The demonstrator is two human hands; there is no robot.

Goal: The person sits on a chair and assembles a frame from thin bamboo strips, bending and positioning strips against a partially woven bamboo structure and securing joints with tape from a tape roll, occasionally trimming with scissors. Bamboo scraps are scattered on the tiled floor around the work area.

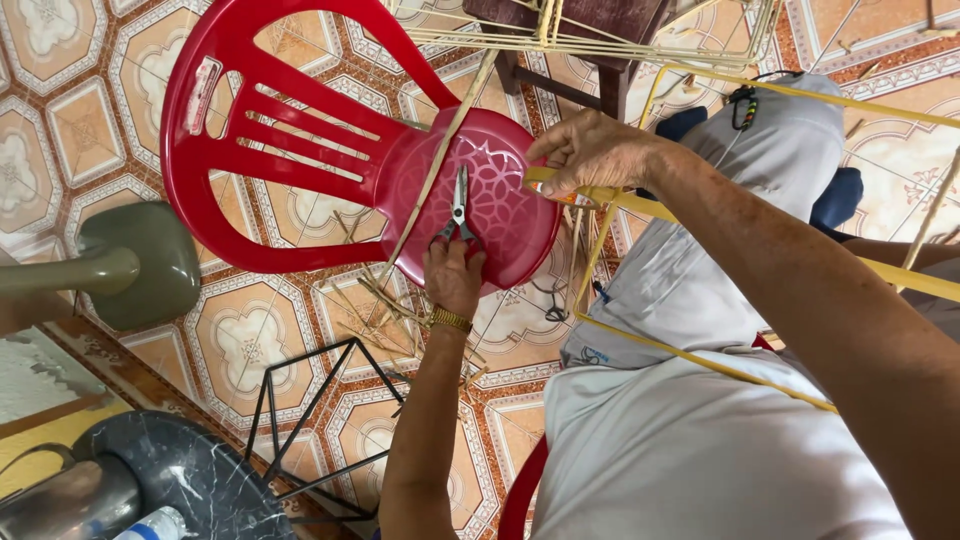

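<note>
Here I am watching the left hand (453, 277) closing its fingers round the handles of one pair of pliers (459, 205), lying on the seat of the single red plastic chair (300, 150); their long axis is running away from me, tips pointing far. The right hand (592, 152) is pinching one yellow bamboo strip (700, 215), which is stretching rightward past the frame edge. The handles are hiding under the fingers.

Left hand (455, 275) reaches out; right hand (590, 152) pinches shut.
</note>
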